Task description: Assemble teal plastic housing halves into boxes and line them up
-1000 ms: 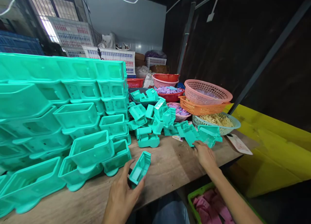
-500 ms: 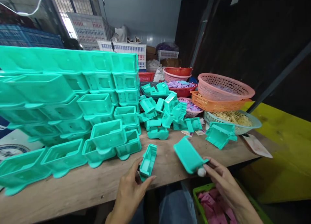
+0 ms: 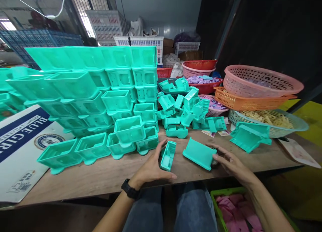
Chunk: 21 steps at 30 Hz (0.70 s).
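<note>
Small toy-assembly workshop, stacked teal plastic shells (image 3: pixel 100 91), parts baskets (image 3: pixel 261 81), workbench (image 3: pixel 105 171)

You get daylight from the barred window (image 3: pixel 83 10) at eleven o'clock, which blows out to white glare. The stacked teal trays (image 3: pixel 100 91) and the surface (image 3: pixel 113 171) are evenly, softly lit, with only faint shadows. The wall at two o'clock falls into near black. Straight lines bow toward the edges (wide lens), and the corners smear slightly.

I see stacked teal tubs (image 3: pixel 100 91) far left | pink basket (image 3: pixel 261 79) on orange basket (image 3: pixel 248 103) — right | cardboard sign (image 3: pixel 20 141) lying flat
</note>
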### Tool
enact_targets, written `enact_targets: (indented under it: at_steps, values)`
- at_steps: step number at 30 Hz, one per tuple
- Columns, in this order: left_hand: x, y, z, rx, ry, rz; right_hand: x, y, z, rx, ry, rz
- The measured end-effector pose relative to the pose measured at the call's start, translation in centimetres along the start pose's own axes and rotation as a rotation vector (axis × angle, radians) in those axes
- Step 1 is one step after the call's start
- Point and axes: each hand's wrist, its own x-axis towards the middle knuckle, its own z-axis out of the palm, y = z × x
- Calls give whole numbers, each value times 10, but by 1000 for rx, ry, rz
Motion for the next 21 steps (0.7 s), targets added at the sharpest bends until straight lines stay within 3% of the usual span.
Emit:
enact_targets:
  at_steps: [3,9,15,18,21]
  values:
    - [10,1,2,-21,-55,28,-1,-5,-3,-101,-81,-1]
    - [12,-2,9,-47,-72,45,17,-14,-16,-251,-239,-185]
    - [16,0,17,-63,-48,95,32,-37,-8,-358,-534,-190]
    - [16,-1,26,-48,-30,120,31,-39,8,-376,-485,-281]
    - [8,-6,39,-29,42,138,18,-27,27,-377,-293,-358]
